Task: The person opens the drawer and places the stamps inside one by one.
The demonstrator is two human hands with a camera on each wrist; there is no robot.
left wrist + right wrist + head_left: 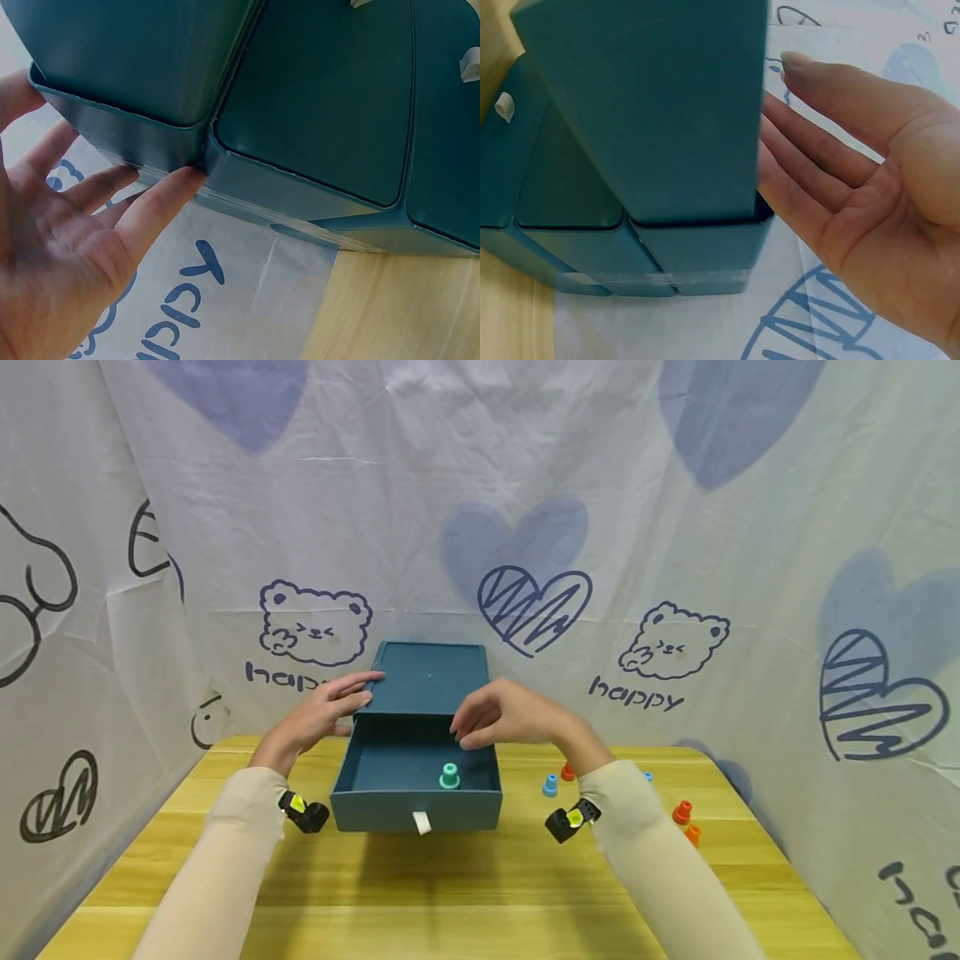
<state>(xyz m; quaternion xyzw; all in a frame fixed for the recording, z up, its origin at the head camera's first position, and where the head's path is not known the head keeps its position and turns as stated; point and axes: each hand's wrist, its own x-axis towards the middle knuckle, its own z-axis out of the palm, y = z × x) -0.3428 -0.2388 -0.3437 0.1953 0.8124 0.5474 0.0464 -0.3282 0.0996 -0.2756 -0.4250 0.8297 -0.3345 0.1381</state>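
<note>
A dark teal stack of drawers (429,677) stands on the table, its top drawer (416,812) pulled far out by the side with the white tab. Inside that drawer, near the front, sits a small green stepped peg (449,776). My left hand (318,714) rests against the stack's left side, fingers extended along its edge, as the left wrist view also shows. My right hand (513,714) hovers at the drawer's right rear, fingers loosely bent with nothing between them. In the right wrist view the fingers (810,180) reach beside the drawer's wall, their tips partly hidden.
Right of the stack lie blue pegs (551,786), red pegs (682,812) and an orange peg (693,835); my right forearm partly covers that area. Behind the wooden table (420,902) hangs a white cloth (420,527) printed with hearts and bears.
</note>
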